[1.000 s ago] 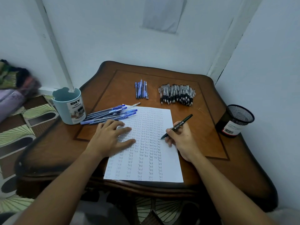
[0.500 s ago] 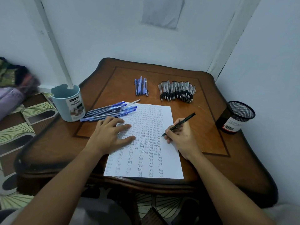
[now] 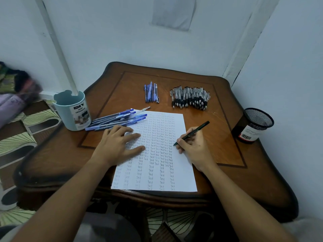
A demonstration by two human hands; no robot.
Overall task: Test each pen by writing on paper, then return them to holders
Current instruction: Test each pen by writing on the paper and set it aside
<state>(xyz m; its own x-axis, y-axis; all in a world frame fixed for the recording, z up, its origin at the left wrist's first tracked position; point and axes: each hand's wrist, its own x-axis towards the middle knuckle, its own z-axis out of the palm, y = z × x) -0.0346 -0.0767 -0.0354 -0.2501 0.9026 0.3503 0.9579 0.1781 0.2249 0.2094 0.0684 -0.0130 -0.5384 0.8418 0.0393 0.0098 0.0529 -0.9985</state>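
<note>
A white sheet of paper (image 3: 181,175) covered in columns of the word "Test" lies in front of me on the wooden table (image 3: 244,180). My right hand (image 3: 194,147) grips a dark pen (image 3: 194,132) with its tip on the paper's right side. My left hand (image 3: 118,144) rests flat on the sheet's left part, fingers spread. A fan of blue pens (image 3: 117,119) lies beside a light-blue desk organiser cup (image 3: 73,112). Farther back lie a small group of blue pens (image 3: 151,93) and a pile of black-grip pens (image 3: 190,98). A black mesh holder (image 3: 253,124) stands at the right.
White walls close the table in at the back and right. A white pipe (image 3: 57,48) runs down behind the organiser cup. Patterned floor and bundled fabric (image 3: 14,91) lie to the left. The table's curved front edge is just below the paper.
The pen tip has edged slightly along the paper's right side as the right hand writes. The left hand stays pressed on the sheet. The view has shifted a little.
</note>
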